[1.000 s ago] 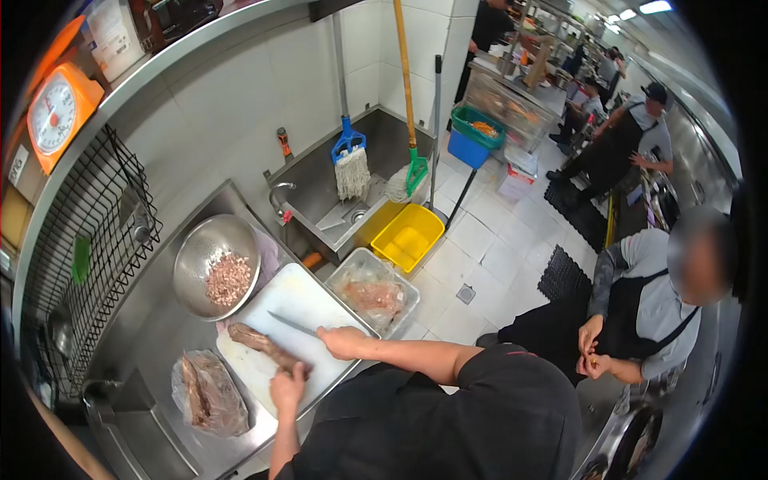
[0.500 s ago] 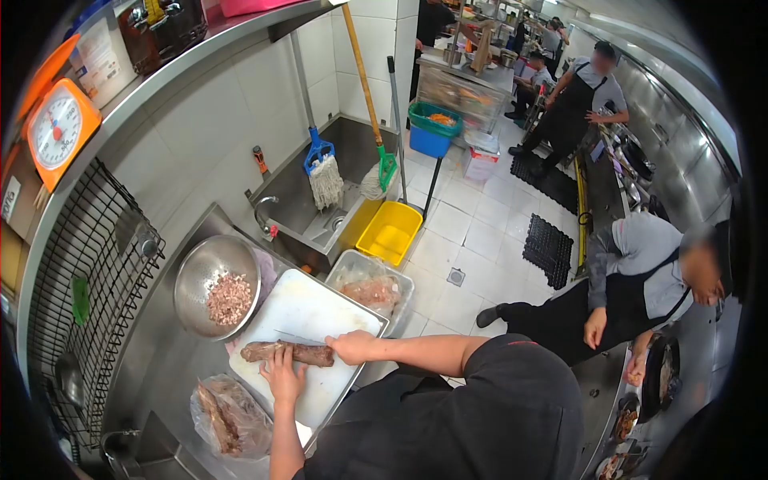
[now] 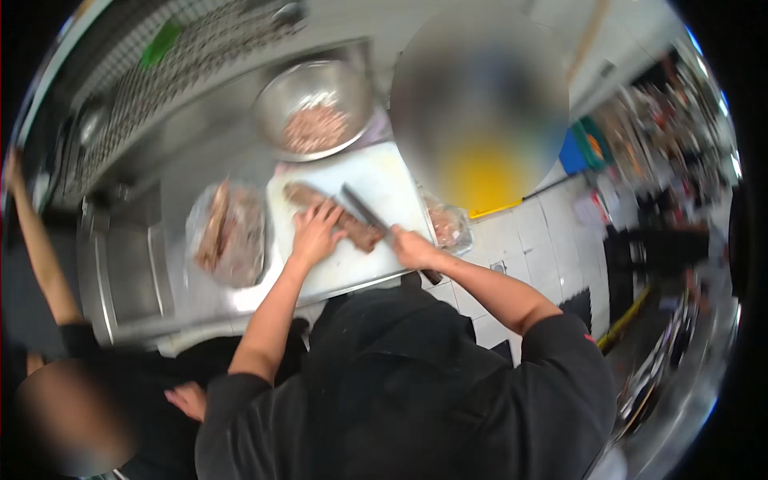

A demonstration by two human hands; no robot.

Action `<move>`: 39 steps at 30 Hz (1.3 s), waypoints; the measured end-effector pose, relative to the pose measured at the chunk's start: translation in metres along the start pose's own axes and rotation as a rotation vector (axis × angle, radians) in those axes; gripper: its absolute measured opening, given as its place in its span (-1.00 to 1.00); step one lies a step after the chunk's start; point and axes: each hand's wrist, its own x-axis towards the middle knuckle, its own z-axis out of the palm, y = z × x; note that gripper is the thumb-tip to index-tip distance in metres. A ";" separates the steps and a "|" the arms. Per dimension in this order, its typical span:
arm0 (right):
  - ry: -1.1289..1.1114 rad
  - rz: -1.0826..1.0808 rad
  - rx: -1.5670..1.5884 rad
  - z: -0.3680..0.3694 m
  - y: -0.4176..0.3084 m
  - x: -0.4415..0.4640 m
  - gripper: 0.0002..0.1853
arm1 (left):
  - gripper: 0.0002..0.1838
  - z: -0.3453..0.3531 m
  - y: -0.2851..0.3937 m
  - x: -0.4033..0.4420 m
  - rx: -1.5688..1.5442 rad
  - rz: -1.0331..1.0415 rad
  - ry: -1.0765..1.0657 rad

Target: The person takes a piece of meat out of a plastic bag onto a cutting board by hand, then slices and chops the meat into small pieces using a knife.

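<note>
Right hand (image 3: 414, 249) grips knife (image 3: 365, 209) over cutting board (image 3: 388, 170); left hand (image 3: 317, 234) spread open on meat (image 3: 362, 234) atop board; steel bowl (image 3: 280, 100) beyond board.

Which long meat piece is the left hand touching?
The meat on the white board, left hand on it; the other piece lies with the plastic bag.

A floor of pale square tiles (image 3: 534, 254) extends right of the grey steel desk (image 3: 178, 210), whose left part contains a rectangular metal sink (image 3: 128, 272).
</note>
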 end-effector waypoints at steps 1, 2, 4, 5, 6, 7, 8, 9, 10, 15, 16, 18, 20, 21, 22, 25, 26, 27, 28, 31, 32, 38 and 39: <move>0.019 0.009 0.021 -0.006 -0.006 -0.002 -0.69 | -0.33 0.001 0.003 -0.005 0.000 -0.019 -0.002; 0.024 0.015 0.008 -0.009 -0.009 -0.001 -0.70 | -0.33 0.004 0.006 -0.007 0.013 -0.076 0.019; 0.029 0.046 -0.026 -0.013 -0.023 -0.013 -0.73 | -0.31 0.008 0.013 -0.013 0.032 -0.083 0.014; 0.005 0.036 -0.032 -0.014 -0.024 -0.012 -0.73 | -0.31 0.011 0.013 -0.015 0.028 -0.110 0.012; 0.025 0.037 -0.063 -0.011 -0.023 -0.015 -0.73 | -0.32 0.015 0.015 -0.016 0.041 -0.116 0.048; 0.041 0.045 -0.086 -0.010 -0.023 -0.024 -0.72 | -0.32 0.016 0.021 -0.018 0.051 -0.120 0.072; 0.039 0.062 -0.154 -0.011 -0.026 -0.028 -0.74 | -0.32 0.012 0.022 -0.017 0.017 -0.150 0.015; 0.042 0.048 -0.153 -0.014 -0.028 -0.028 -0.74 | -0.32 0.007 0.016 -0.010 0.029 -0.156 0.022; 0.042 0.040 -0.180 -0.014 -0.030 -0.032 -0.76 | -0.32 0.003 0.011 -0.004 0.023 -0.173 -0.020; 0.036 -0.007 -0.196 -0.010 -0.021 -0.041 -0.78 | -0.22 -0.021 -0.025 0.025 0.172 -0.265 0.061; 0.054 0.000 -0.189 -0.010 -0.023 -0.044 -0.79 | -0.22 -0.028 -0.032 0.029 0.170 -0.268 0.057; 0.064 0.009 -0.189 -0.012 -0.022 -0.048 -0.79 | -0.18 -0.035 -0.042 0.035 0.049 -0.359 -0.160; 0.051 0.001 -0.202 -0.014 -0.021 -0.049 -0.80 | -0.20 -0.030 -0.049 0.037 0.036 -0.332 -0.147; 0.052 0.005 -0.201 -0.014 -0.020 -0.050 -0.80 | -0.21 -0.031 -0.050 0.037 0.029 -0.300 -0.133; 0.047 0.005 -0.200 -0.012 -0.017 -0.050 -0.80 | -0.21 -0.030 -0.049 0.033 0.029 -0.294 -0.136; 0.046 0.011 -0.209 -0.014 -0.015 -0.053 -0.81 | -0.28 -0.025 -0.036 0.011 0.032 -0.323 -0.108; 0.041 0.012 -0.220 -0.013 -0.015 -0.055 -0.81 | -0.31 -0.021 -0.032 -0.001 0.006 -0.338 -0.022; 0.044 0.022 -0.216 -0.014 -0.016 -0.057 -0.81 | -0.35 -0.015 -0.026 -0.012 -0.021 -0.355 0.063; 0.038 0.019 -0.242 -0.017 -0.017 -0.057 -0.81 | -0.46 -0.011 -0.014 -0.018 0.077 -0.327 0.187; 0.047 0.010 -0.295 -0.022 -0.020 -0.057 -0.82 | -0.59 -0.002 0.026 -0.024 0.070 -0.193 0.193; 0.067 -0.008 -0.316 -0.023 -0.022 -0.056 -0.82 | -0.72 0.004 0.039 -0.022 -0.122 -0.127 0.230; 0.012 -0.040 -0.377 -0.043 -0.045 -0.053 -0.82 | -0.80 0.047 0.069 -0.012 -0.254 -0.099 0.251; 0.006 -0.038 -0.381 -0.047 -0.050 -0.056 -0.82 | -0.80 0.049 0.068 -0.013 -0.259 -0.104 0.251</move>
